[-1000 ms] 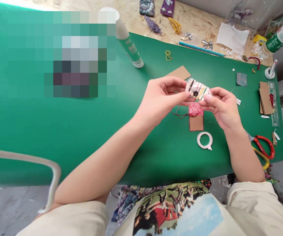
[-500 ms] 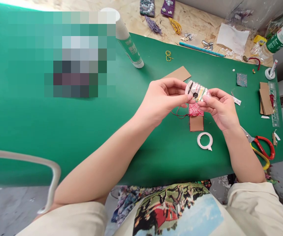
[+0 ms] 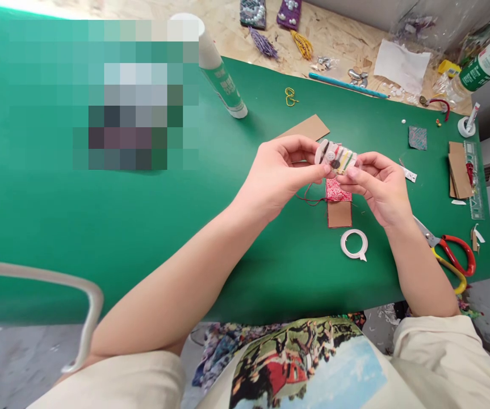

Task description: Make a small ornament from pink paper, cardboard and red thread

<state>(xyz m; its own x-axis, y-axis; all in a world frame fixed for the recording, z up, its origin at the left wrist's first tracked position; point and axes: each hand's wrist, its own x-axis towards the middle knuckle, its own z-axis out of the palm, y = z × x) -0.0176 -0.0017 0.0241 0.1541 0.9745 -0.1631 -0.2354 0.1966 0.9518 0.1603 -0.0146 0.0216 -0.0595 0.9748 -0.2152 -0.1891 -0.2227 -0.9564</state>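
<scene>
A small clear packet [image 3: 340,159] holds a card wound with coloured threads, with a white and a black button. My left hand [image 3: 285,167] pinches its left end between thumb and fingers. At its right end, my right hand [image 3: 376,182] grips it, closed. The packet is held above the green table [image 3: 163,227]. Just below it lies a pink patterned fabric piece [image 3: 338,190], its upper part hidden by the hands, with a brown card [image 3: 339,215] at its lower end and dark red thread trailing left. A white tape ring [image 3: 354,245] lies nearer me.
Red-and-yellow-handled scissors [image 3: 457,255] lie beside my right forearm. A glue bottle [image 3: 223,74] stands at the back, left of a cardboard strip [image 3: 308,127]. Cardboard pieces [image 3: 459,170] and a clear ruler [image 3: 474,196] are at the right edge. A blue pencil [image 3: 349,85] lies at the back.
The packet has shifted slightly left and tilted a little in my hands. Both hands keep their hold, and the view has moved very slightly.
</scene>
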